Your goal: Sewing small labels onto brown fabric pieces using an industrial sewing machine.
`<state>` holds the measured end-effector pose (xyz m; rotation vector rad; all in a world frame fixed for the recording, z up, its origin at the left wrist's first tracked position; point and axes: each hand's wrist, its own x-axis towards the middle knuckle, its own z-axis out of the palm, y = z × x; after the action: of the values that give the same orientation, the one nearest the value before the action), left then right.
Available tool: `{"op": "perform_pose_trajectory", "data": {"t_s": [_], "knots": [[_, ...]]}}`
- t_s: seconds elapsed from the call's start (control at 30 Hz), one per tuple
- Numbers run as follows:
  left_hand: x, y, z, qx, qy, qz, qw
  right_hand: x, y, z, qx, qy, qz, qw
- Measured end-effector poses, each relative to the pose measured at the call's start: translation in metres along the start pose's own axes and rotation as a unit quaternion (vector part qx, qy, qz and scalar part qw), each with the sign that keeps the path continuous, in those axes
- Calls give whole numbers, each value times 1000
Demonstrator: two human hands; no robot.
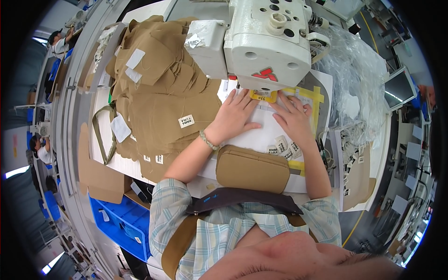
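Note:
My left hand (234, 115) lies flat on a white work surface (245, 140) in front of the sewing machine (266, 46). Its fingers are stretched out, with the tips close to a yellow plate (262, 96) beneath the machine head. On the other side of that plate, my right hand (297, 116) rests with its fingers spread, the outer ones slightly bent. Neither hand grips anything I can see; whatever is under the fingertips is hidden. Several small white labels (282, 147) lie loose near my right wrist. Closer to me sits a tan rounded fabric piece (252, 169).
A tall heap of tan fabric pieces (154, 107) covers the left side, some bearing white labels. A green strap (94, 135) lies beside it. A cardboard box of labels (357, 172) and clear plastic film (350, 79) are at right. A blue crate (122, 226) stands lower left.

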<state>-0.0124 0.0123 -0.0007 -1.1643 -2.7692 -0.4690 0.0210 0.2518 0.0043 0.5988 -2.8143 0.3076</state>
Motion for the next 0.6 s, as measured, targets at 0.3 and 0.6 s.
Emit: {"op": "perform_pose_trajectory", "data": {"t_s": [0.3,0.6], "knots": [[3,-8,4,8,7,-31,999,1,0,0,3,2,0,1000],[3,-10,4,-8,-1,-49,999,0,-1,1,-10,-2,3,1000]]}}
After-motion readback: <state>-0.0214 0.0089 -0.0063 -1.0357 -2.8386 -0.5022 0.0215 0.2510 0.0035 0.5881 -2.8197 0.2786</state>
